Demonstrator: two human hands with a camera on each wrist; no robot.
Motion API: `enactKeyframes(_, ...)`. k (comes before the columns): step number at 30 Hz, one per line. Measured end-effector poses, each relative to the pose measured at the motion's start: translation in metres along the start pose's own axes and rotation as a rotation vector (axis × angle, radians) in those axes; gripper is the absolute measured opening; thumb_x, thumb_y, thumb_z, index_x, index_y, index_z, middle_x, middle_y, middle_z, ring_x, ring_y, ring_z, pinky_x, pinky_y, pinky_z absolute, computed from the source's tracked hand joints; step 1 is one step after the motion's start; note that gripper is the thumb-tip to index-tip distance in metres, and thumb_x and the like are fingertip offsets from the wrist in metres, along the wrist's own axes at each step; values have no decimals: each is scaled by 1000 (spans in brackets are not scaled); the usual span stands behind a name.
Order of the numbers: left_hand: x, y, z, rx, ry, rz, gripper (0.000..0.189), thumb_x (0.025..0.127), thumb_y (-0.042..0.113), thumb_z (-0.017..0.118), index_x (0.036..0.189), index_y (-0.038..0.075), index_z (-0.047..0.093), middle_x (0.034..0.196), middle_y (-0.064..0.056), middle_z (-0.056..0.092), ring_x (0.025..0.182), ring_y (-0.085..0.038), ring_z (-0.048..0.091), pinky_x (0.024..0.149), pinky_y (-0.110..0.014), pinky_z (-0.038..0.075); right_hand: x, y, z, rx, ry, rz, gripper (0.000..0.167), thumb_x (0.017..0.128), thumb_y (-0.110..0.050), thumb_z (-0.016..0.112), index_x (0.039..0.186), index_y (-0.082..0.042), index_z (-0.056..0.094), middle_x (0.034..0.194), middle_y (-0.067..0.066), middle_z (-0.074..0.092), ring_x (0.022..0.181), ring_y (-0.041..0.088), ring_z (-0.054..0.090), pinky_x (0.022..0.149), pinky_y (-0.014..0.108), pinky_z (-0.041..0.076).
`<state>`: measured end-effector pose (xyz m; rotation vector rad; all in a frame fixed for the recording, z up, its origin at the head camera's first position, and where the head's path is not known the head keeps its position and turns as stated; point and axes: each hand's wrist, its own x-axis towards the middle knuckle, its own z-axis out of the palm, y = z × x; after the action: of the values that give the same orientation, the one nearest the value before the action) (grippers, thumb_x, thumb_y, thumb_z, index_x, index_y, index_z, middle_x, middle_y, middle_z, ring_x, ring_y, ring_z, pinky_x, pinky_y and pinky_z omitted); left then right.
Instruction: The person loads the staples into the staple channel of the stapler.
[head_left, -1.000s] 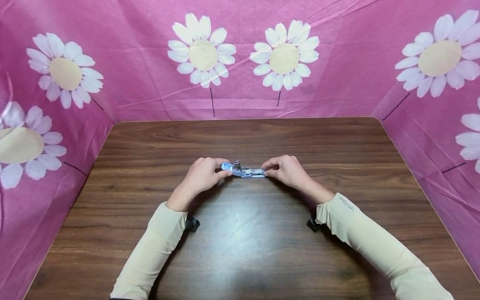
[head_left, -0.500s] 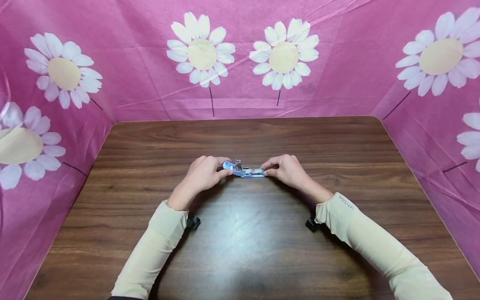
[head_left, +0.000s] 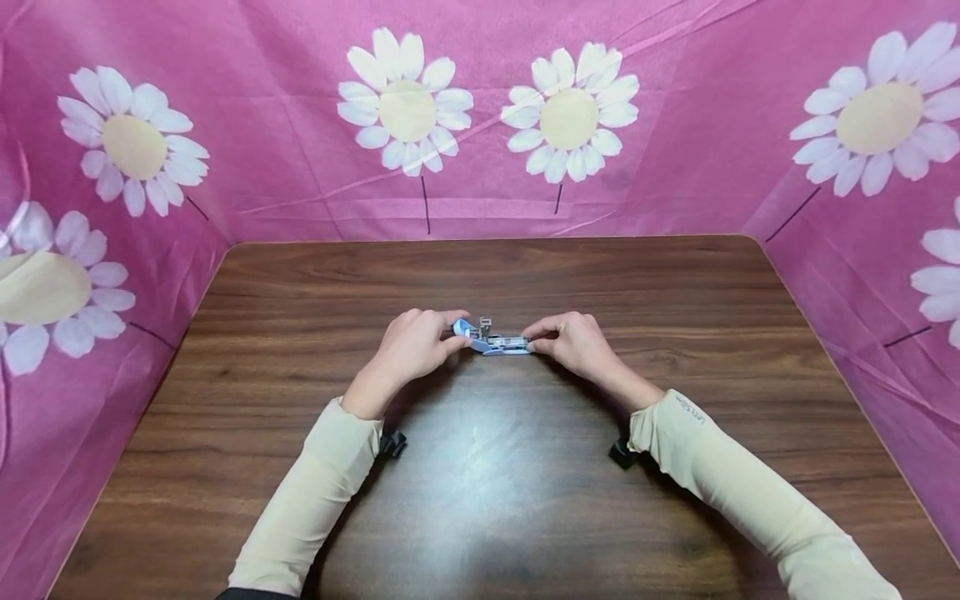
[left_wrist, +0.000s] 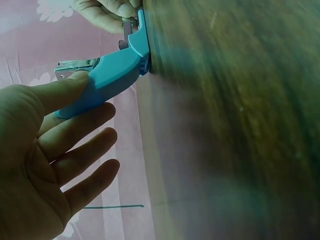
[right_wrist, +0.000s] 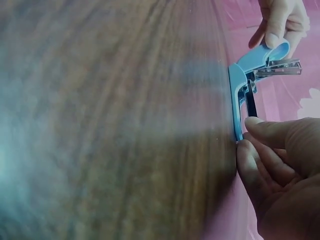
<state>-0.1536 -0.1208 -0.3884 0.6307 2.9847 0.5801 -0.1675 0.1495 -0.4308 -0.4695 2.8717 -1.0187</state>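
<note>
A light blue stapler sits hinged open on the table, its base along the tabletop and its top cover swung back and tilted up to the left. Thumb and fingers of my left hand pinch the end of that cover; the other fingers are spread in the left wrist view. A metal piece sticks up from inside the cover. At the opposite end, my right hand pinches the end of the base and the dark staple channel with thumb and fingertips, which hide that tip.
The brown wood-grain table spreads around both hands. Pink cloth printed with large white daisies rises behind it and on both sides. A black strap mount shows at the left wrist, and another at the right.
My left hand has shifted slightly to the right, tilting the stapler's cover and its metal piece more upright. My right hand has stayed nearly still on the base end.
</note>
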Motion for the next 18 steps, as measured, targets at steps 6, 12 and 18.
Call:
enactKeyframes(6, 2, 3, 0, 23, 1, 7, 46, 94, 42, 71, 136, 23, 67, 53, 4, 51, 56, -16, 40, 59, -36, 44, -1, 2, 0, 24, 6, 27, 15, 82, -24, 85, 96, -27, 83, 97, -4, 80, 97, 16, 73, 86, 40, 54)
enactKeyframes(12, 5, 8, -1, 33, 5, 6, 49, 94, 41, 71, 139, 22, 65, 74, -5, 72, 61, -20, 52, 66, -43, 51, 0, 3, 1, 43, 6, 19, 15, 82, -24, 85, 96, -27, 83, 93, -5, 80, 90, 14, 71, 83, 38, 53)
enactKeyframes(18, 10, 11, 2, -70, 8, -8, 48, 92, 40, 74, 135, 19, 68, 94, -4, 79, 58, -16, 41, 69, -38, 48, -1, 3, 1, 58, -2, 26, 14, 82, -24, 85, 96, -26, 82, 91, -5, 80, 87, 13, 70, 82, 37, 52)
